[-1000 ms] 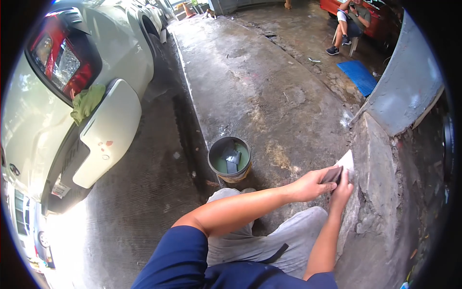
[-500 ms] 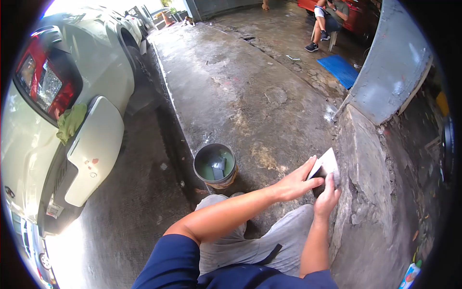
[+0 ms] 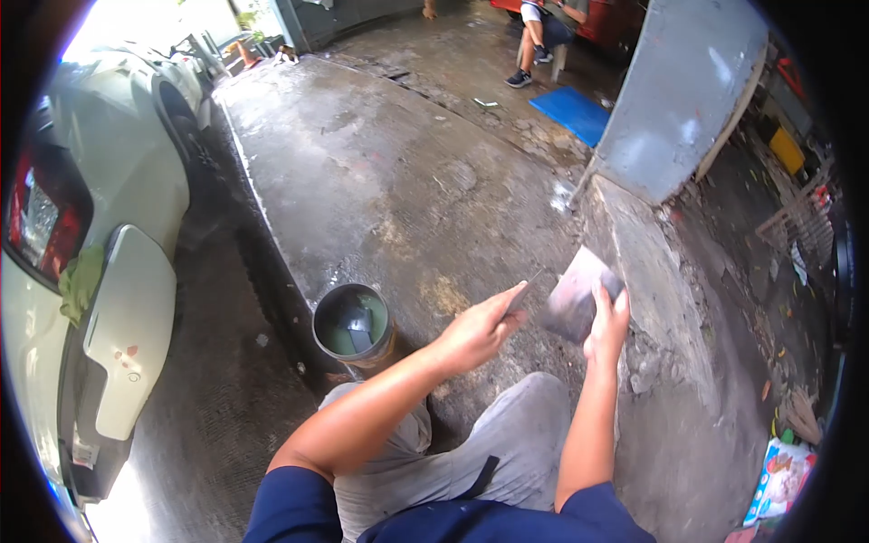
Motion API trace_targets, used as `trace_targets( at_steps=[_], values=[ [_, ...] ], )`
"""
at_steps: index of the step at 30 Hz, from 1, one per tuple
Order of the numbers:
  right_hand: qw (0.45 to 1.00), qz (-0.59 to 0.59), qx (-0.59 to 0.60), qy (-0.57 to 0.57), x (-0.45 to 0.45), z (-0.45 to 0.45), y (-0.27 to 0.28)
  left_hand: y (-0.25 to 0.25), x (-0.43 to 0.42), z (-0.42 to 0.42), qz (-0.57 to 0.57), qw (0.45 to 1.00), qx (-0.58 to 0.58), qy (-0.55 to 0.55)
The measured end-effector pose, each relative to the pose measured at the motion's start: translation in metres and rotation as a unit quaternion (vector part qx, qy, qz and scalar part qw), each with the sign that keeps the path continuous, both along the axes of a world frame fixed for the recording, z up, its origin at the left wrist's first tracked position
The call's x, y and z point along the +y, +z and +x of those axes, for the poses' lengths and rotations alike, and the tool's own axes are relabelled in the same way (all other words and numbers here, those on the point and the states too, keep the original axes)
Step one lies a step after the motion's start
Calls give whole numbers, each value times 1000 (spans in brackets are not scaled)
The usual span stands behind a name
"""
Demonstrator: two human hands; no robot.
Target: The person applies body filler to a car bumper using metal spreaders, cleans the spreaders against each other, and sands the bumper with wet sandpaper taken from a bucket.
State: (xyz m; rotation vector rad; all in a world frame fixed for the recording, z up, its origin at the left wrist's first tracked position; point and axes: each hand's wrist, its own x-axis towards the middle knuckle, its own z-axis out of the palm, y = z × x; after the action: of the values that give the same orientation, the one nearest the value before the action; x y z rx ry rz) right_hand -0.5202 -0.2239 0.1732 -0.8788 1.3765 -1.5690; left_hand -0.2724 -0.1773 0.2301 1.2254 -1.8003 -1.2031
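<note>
In the head view, a thin dark piece (image 3: 520, 297) was pinched in the left hand (image 3: 477, 333), to the right of the bucket (image 3: 377, 355). Farther right of the bucket, a flat two-toned sheet (image 3: 577, 291) was gripped by the right hand (image 3: 608, 324) along its far edge. With the two held apart, separate handling of each was judged to be in hand; for the next move, a steady hold on both seemed called for. The sheet's long axis was slanted, its pale end pointed forward and away from the bucket, its dark end nearer. The piece was seen almost edge-on, likewise slanted.
</note>
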Motion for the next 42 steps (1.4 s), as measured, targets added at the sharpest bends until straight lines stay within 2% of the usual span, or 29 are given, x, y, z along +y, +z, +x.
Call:
trace_targets(
  at_steps=[2,4,8,9,10,12,15,18,19,22,23,24,26,30,34,38,41,42],
  values=[
    [999,-30,32,-21,-15,-2,-2,5,2,0,-36,997,-53,-39],
    [999,0,34,-25,-25,5,-7,13,9,-4,-59,995,-72,-19],
    [994,-21,50,92,6,44,-14,18,8,-7,-106,986,-87,95],
    [988,-24,17,149,20,53,-17,6,3,-4,-119,983,-65,127],
    [986,9,14,167,35,61,-24,3,1,-3,-63,988,9,143],
    [985,1,-14,171,52,68,-21,-1,-3,-1,50,973,154,167],
    [972,57,-175,149,51,63,3,-3,2,-8,92,948,273,136],
    [895,132,-377,196,43,42,15,4,8,-11,169,919,346,81],
    [893,106,-385,209,41,33,18,4,10,-8,202,907,365,63],
    [939,81,-294,159,43,12,30,-10,-9,15,207,895,395,-20],
    [952,95,-253,144,49,11,47,-5,-12,14,180,924,334,33],
    [957,99,-210,173,49,7,43,-3,-15,13,176,929,314,84],
    [960,105,-120,228,50,-4,39,-5,-23,12,177,932,305,86],
    [957,100,-107,249,55,-1,37,-12,-26,6,204,948,242,47],
    [961,118,-108,224,56,-4,33,-20,-29,6,195,966,166,45],
    [980,117,-121,104,53,-5,17,-33,-36,13,175,981,76,43],
    [973,84,-205,61,54,-10,11,-38,-35,20,102,987,-106,59],
    [972,53,-227,43,45,-10,12,-61,-34,29,-67,996,-64,-14]
  ],
)
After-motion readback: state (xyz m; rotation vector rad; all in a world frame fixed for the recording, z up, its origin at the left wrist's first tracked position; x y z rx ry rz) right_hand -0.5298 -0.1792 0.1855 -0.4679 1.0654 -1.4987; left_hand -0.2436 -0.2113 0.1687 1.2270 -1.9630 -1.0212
